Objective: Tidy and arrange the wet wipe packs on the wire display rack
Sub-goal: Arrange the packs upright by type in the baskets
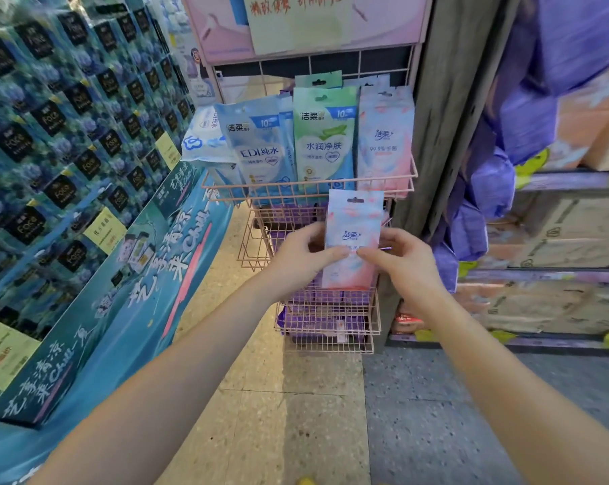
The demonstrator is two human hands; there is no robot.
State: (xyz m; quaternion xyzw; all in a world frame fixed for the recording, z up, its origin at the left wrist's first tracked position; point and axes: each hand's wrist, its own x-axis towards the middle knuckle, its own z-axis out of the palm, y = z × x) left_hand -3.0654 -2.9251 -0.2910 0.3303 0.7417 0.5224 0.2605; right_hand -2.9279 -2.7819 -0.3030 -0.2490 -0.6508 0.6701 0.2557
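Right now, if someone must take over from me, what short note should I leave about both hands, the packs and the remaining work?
Hands: the left hand and right hand both pinch one pink pack, upright, in front of the rack below the top basket.
Top basket: blue pack, green pack and pink row stand upright. A white-blue pack at the left end lies tilted.
Done: three rows look neat.
Left: probably place the held pack in the pink row, straighten the tilted one, check the lower basket.

Held pack: pink wet wipe pack, upright, pinched by left hand and right hand
Top basket: blue pack, green pack, pink pack
Far left: blue tissue display
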